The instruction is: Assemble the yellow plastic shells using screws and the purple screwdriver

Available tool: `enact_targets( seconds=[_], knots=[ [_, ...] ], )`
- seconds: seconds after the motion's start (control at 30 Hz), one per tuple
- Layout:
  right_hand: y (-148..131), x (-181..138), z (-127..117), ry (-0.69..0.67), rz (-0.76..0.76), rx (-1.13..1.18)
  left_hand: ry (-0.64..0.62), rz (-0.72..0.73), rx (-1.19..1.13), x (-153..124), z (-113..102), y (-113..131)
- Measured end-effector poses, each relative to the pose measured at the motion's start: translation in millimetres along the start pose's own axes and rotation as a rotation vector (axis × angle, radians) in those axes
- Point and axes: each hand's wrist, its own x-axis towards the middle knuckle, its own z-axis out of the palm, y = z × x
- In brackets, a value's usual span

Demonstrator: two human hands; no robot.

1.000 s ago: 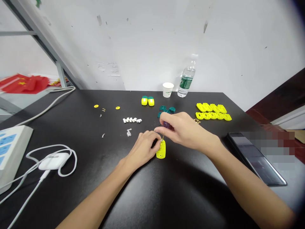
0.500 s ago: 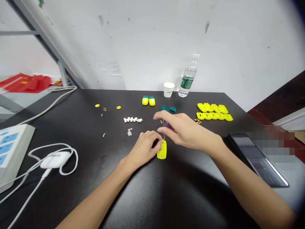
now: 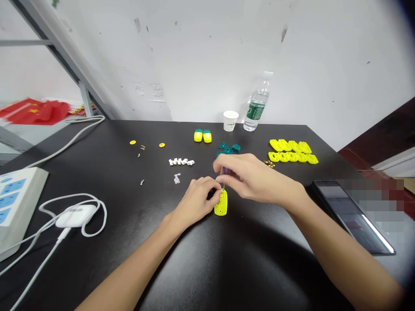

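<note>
A bright yellow plastic casing half [image 3: 221, 207] lies on the black table, its ribbed inside facing up and a small hole at its near end. My left hand [image 3: 202, 196] pinches the casing's far left edge with thumb and finger. Above it, my right hand [image 3: 249, 175] is closed round the purple handle of a small screwdriver [image 3: 227, 171]. The thin shaft points down to the casing's far end; its tip is hidden by my left fingers. Dark green curved covers [image 3: 228, 149] lie just beyond my right hand.
White plastic pieces [image 3: 181, 162], clear small parts [image 3: 177, 178] and yellow discs [image 3: 162, 145] lie left. Two yellow-green assembled units [image 3: 202, 135], a paper cup [image 3: 230, 121] and a water bottle [image 3: 256, 108] stand behind. Yellow shells [image 3: 292, 152] and a phone [image 3: 353, 216] are right; a power strip [image 3: 35, 183] is left.
My right fingers have drawn closer round the screwdriver handle; thumb and forefinger were wider apart before. My left hand and the casing stay in place.
</note>
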Motion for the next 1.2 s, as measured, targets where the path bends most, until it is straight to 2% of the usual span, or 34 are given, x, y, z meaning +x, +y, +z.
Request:
enact_targets(
  seconds=[0.17, 0.4, 0.57, 0.9, 1.2],
  knots=[
    [-0.6, -0.4, -0.5, 0.046, 0.027, -0.037, -0.011, -0.036, -0.041, 0.4, -1.3, 1.3],
    [-2.4, -2.4, -1.4, -0.052, 0.047, 0.074, -0.014, -0.060, -0.074, 1.1, -2.6, 4.5],
    [1.2, -0.1, -0.8, -0.012, -0.011, 0.001, -0.011, -0.072, -0.095, 1.5, -3.9, 5.9],
    [1.1, 0.8, 1.2, 0.039, 0.040, -0.145, -0.007, -0.069, -0.092, 0.9, -1.3, 3.6],
    [-0.1, -2.3, 0.0, -0.042, 0.116, 0.099, -0.010, -0.074, -0.093, 1.4, -2.7, 4.2]
  ],
)
